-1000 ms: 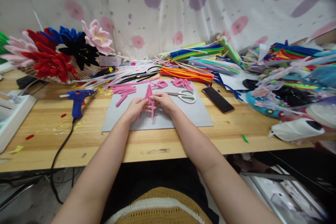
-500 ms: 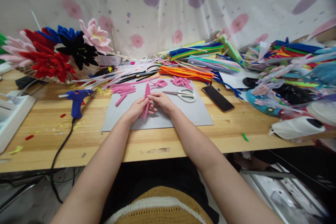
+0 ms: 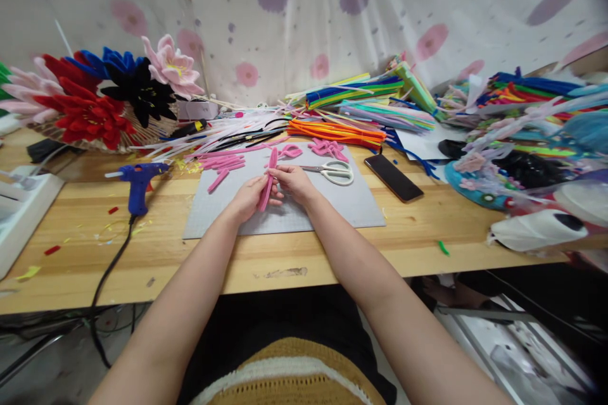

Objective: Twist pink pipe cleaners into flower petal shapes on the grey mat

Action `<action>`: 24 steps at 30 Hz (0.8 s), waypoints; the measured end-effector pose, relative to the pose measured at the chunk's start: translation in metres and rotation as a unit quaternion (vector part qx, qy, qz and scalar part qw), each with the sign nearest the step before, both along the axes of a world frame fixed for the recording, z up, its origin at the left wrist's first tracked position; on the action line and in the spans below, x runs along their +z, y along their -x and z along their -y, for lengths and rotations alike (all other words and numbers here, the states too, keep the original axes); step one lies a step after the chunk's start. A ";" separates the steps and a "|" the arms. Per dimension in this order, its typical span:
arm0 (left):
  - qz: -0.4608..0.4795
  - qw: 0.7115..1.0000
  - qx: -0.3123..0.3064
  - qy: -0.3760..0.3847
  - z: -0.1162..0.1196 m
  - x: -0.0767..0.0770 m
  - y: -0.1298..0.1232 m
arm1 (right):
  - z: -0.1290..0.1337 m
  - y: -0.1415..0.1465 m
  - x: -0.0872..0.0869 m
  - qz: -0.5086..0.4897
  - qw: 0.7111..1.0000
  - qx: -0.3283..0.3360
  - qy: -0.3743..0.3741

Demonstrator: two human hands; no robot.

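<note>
Over the grey cutting mat (image 3: pixel 332 212), a bent pink pipe cleaner (image 3: pixel 265 197) is held between both hands. My left hand (image 3: pixel 251 195) is closed on its middle. My right hand (image 3: pixel 292 182) pinches it from the other side, fingertips near its upper half. Several cut pink pipe cleaner pieces (image 3: pixel 228 164) lie at the mat's upper left. Just beyond the hands rests a looped pink pipe cleaner (image 3: pixel 289 151), and to its right is a bundle of pink loops (image 3: pixel 329 149). White-handled scissors (image 3: pixel 338 172) lie right of my right hand.
A blue glue gun (image 3: pixel 139 185) with a black cord stands on the left, near fuzzy flowers (image 3: pixel 95 115). Right of the mat lies a phone (image 3: pixel 393 178). Bundles of coloured pipe cleaners (image 3: pixel 337 133) line the back. A white thread spool (image 3: pixel 536 230) sits far right.
The pink pipe cleaner has tilted, its top leaning further right and its sides looking closer together. My right fingertips have shifted slightly on it. Both hands remain in nearly the same place.
</note>
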State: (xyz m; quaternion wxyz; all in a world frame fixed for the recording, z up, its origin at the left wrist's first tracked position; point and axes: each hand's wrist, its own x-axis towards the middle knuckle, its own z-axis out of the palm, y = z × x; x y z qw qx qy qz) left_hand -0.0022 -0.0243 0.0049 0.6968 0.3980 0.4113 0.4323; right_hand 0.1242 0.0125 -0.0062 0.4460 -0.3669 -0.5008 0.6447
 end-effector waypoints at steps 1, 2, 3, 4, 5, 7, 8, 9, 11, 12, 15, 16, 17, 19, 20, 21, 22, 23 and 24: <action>-0.011 1.000 0.010 -0.011 -0.001 -0.002 0.000 | -0.001 0.000 -0.001 0.008 1.000 -0.012 -0.010; -0.020 0.999 0.017 -0.020 -0.001 -0.004 -0.001 | -0.001 0.001 -0.001 0.014 0.999 -0.023 -0.017; -0.027 0.999 0.024 -0.028 -0.002 -0.005 -0.001 | -0.001 0.001 -0.002 0.019 0.999 -0.030 -0.022; -0.033 0.998 0.030 -0.033 -0.002 -0.007 -0.002 | -0.001 0.002 -0.003 0.024 0.999 -0.035 -0.026; -0.039 0.998 0.039 -0.037 -0.002 -0.007 -0.002 | -0.001 0.002 -0.003 0.025 0.999 -0.033 -0.026; -0.048 0.996 0.060 -0.037 -0.002 -0.008 -0.003 | -0.001 0.002 -0.003 0.024 1.000 -0.008 -0.017; -0.050 0.996 0.070 -0.035 -0.001 -0.007 -0.004 | 0.000 0.002 -0.003 0.022 1.000 0.010 -0.009; -0.049 0.995 0.079 -0.032 -0.001 -0.006 -0.004 | 0.000 0.002 -0.003 0.021 0.999 0.027 0.000; -0.044 0.995 0.085 -0.024 0.000 -0.005 -0.005 | 0.000 0.001 -0.003 0.021 0.999 0.039 0.014; -0.041 0.995 0.084 -0.018 0.000 -0.004 -0.005 | 0.000 0.001 -0.003 0.022 0.999 0.034 0.018; -0.030 0.997 0.075 0.007 -0.001 -0.004 -0.005 | 0.000 0.002 -0.004 0.023 0.999 -0.001 0.027; -0.027 0.997 0.073 0.016 -0.001 -0.004 -0.005 | -0.001 0.003 -0.005 0.022 0.999 -0.012 0.030; -0.027 0.997 0.070 0.022 -0.002 -0.004 -0.004 | -0.001 0.003 -0.006 0.023 0.999 -0.021 0.031; -0.034 0.996 0.072 0.025 -0.002 -0.004 -0.003 | -0.001 0.004 -0.006 0.031 0.999 -0.027 0.027; -0.039 0.996 0.075 0.023 -0.002 -0.003 -0.002 | -0.001 0.004 -0.005 0.038 0.999 -0.025 0.021; -0.043 0.996 0.076 0.021 -0.002 -0.003 -0.001 | -0.001 0.004 -0.005 0.045 0.999 -0.022 0.014; -0.044 0.996 0.076 0.022 -0.001 -0.002 -0.001 | 0.000 0.003 -0.004 0.049 0.999 -0.019 0.009; -0.041 0.996 0.074 0.026 -0.001 -0.001 0.000 | 0.000 0.003 -0.003 0.050 0.999 -0.017 0.004; -0.034 0.996 0.069 0.033 0.000 0.000 0.001 | 0.001 0.003 -0.002 0.048 0.999 -0.016 0.003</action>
